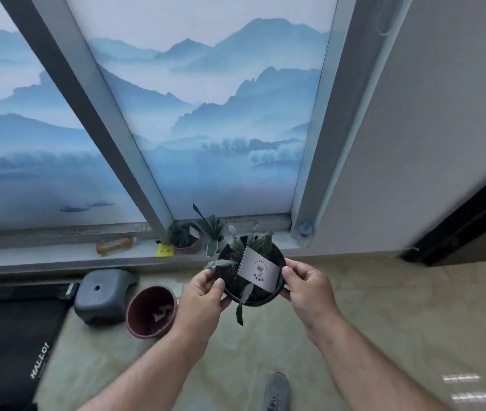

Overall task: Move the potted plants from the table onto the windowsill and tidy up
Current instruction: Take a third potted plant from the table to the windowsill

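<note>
Careful now, because the pot (250,274) is up in the air and only your two hands hold it. Your left hand (203,295) pinches the left rim with thumb and fingers closed on it. Your right hand (307,289) holds the right rim the same way, thumb on top. Both arms reach straight out in front of you, and the pot sits between the hands, above the floor (354,321) and just short of the sill (73,253).

If one hand slips, the pot could tip and spill dirt, or drop to the floor. A droopy leaf (243,298) hangs down over the near rim, and you could squash it if your fingers move. The white card (258,269) stands loose in the dirt and may fall out if the pot tilts. So keep the pot flat.

Down by your left side, an empty brown pot (151,311) and a gray stool (104,295) sit on the floor. Don't kick them as you step in.

On the sill, two small plants (197,235) already stand right where you are heading. A yellow thing (164,250) and an orange bottle (114,245) lie further left. If you set the pot down too close, you might knock a plant over or bend its leaves. I think the bare spot on the right looks safest.
</note>
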Available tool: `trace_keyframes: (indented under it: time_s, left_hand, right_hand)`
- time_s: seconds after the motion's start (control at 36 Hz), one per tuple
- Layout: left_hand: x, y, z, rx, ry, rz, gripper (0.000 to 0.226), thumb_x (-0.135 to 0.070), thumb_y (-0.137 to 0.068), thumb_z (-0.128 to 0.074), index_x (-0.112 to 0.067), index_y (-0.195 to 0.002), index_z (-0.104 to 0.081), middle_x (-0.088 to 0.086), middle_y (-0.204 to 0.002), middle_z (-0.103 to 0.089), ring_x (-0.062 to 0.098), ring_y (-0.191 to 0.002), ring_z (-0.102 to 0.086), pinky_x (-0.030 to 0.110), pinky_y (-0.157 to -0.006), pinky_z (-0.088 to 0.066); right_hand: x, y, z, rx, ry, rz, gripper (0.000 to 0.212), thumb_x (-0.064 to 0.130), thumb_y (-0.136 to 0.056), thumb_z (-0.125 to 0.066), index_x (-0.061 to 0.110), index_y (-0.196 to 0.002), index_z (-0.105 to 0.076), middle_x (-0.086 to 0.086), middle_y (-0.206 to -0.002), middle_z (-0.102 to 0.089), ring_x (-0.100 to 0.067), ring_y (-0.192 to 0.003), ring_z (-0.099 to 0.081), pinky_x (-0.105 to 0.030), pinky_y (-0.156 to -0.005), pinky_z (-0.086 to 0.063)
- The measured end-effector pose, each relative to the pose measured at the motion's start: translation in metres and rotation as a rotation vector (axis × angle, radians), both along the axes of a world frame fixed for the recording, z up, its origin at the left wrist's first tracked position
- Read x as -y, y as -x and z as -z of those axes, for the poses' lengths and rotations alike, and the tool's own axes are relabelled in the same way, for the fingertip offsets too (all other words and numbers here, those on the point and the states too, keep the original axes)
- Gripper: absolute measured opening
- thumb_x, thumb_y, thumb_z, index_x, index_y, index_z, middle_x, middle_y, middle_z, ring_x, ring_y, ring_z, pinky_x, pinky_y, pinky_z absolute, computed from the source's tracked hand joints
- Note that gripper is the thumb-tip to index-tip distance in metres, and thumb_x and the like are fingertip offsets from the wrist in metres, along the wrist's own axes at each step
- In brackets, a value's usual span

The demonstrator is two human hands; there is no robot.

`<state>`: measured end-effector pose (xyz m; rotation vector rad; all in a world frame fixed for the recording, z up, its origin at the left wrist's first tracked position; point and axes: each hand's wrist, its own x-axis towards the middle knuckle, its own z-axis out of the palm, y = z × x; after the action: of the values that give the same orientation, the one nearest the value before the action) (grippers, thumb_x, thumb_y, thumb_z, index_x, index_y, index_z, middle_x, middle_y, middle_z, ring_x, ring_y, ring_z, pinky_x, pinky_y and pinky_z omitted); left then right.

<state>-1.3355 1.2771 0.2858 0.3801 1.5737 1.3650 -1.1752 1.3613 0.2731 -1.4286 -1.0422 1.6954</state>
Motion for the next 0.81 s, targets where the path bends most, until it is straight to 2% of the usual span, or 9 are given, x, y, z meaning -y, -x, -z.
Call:
trace_keyframes:
  time_s: [0.14,0.31,0.39,0.44,0.47,0.56,0.61,0.69,0.81]
  left_hand:
    - [-0.064,0.021,0.021,0.045,0.039,-0.014,0.026,-0.001,-0.102,-0.047,-0.013,-0.117,-0.064,0.004,-0.108,-0.077,0.017,-0.102,-0.071,0.03,-0.083,-0.059]
    - [-0.13,0.061,0.057,0.052,0.114,0.042,0.029,-0.002,-0.102,-0.047,-0.008,-0.128,-0.057,0.008,-0.12,-0.071,0.021,-0.112,-0.067,0.034,-0.09,-0.058]
    - [-0.163,0.082,0.077,0.062,0.144,0.092,0.032,-0.001,-0.102,-0.046,-0.006,-0.132,-0.054,0.01,-0.125,-0.069,0.024,-0.118,-0.064,0.039,-0.096,-0.055]
    - [-0.184,0.096,0.093,0.066,0.149,0.136,0.03,-0.001,-0.102,-0.045,-0.007,-0.128,-0.057,0.008,-0.123,-0.07,0.023,-0.117,-0.065,0.039,-0.098,-0.054]
    - [-0.192,0.102,0.1,0.067,0.156,0.153,0.029,-0.001,-0.102,-0.045,-0.008,-0.126,-0.059,0.006,-0.122,-0.071,0.023,-0.117,-0.065,0.039,-0.099,-0.054]
    - [-0.22,0.118,0.13,0.068,0.189,0.201,0.029,0.001,-0.102,-0.043,-0.014,-0.121,-0.059,0.003,-0.123,-0.07,0.021,-0.118,-0.063,0.039,-0.101,-0.052]
    - [-0.233,0.126,0.149,0.073,0.2,0.233,0.031,0.001,-0.102,-0.042,-0.019,-0.119,-0.059,-0.001,-0.122,-0.069,0.019,-0.119,-0.062,0.037,-0.102,-0.051]
    - [-0.256,0.139,0.189,0.068,0.234,0.253,0.034,0.0,-0.102,-0.042,-0.018,-0.128,-0.055,-0.003,-0.127,-0.067,0.017,-0.119,-0.061,0.033,-0.098,-0.052]
    - [-0.29,0.156,0.25,0.061,0.282,0.249,0.036,-0.003,-0.103,-0.043,-0.021,-0.133,-0.05,-0.002,-0.135,-0.061,0.015,-0.121,-0.058,0.03,-0.095,-0.051]
  right_hand:
    - [-0.065,0.023,0.011,0.03,0.039,0.007,0.028,0.005,-0.101,-0.053,0.016,-0.111,-0.076,0.0,-0.1,-0.079,-0.013,-0.091,-0.074,-0.029,-0.078,-0.062]
    - [-0.124,0.054,0.036,0.104,0.062,0.005,0.026,0.004,-0.101,-0.052,0.014,-0.111,-0.074,-0.004,-0.103,-0.077,-0.015,-0.092,-0.072,-0.024,-0.075,-0.062]
    - [-0.153,0.072,0.052,0.168,0.045,0.0,0.033,0.004,-0.101,-0.052,0.025,-0.094,-0.076,0.001,-0.097,-0.077,-0.015,-0.09,-0.071,-0.02,-0.07,-0.059]
    - [-0.173,0.084,0.069,0.233,0.029,0.006,0.04,0.006,-0.1,-0.052,0.031,-0.081,-0.077,0.002,-0.092,-0.077,-0.017,-0.089,-0.072,-0.025,-0.07,-0.061]
    - [-0.182,0.089,0.078,0.275,0.025,0.006,0.041,0.009,-0.099,-0.053,0.034,-0.078,-0.078,0.003,-0.092,-0.079,-0.019,-0.09,-0.073,-0.033,-0.076,-0.063]
    - [-0.21,0.104,0.116,0.369,0.004,-0.002,0.04,0.018,-0.094,-0.054,0.047,-0.082,-0.078,0.004,-0.093,-0.08,-0.022,-0.096,-0.074,-0.054,-0.089,-0.059]
    - [-0.223,0.109,0.136,0.391,0.006,0.001,0.039,0.021,-0.093,-0.053,0.05,-0.085,-0.077,0.009,-0.093,-0.08,-0.023,-0.098,-0.074,-0.055,-0.089,-0.058]
    - [-0.248,0.12,0.181,0.382,0.033,-0.001,0.038,0.023,-0.093,-0.054,0.053,-0.085,-0.077,0.013,-0.095,-0.08,-0.02,-0.099,-0.074,-0.053,-0.091,-0.059]
    - [-0.284,0.133,0.251,0.358,0.073,-0.031,0.029,0.037,-0.085,-0.053,0.054,-0.091,-0.075,0.016,-0.103,-0.078,-0.014,-0.104,-0.072,-0.049,-0.094,-0.058]
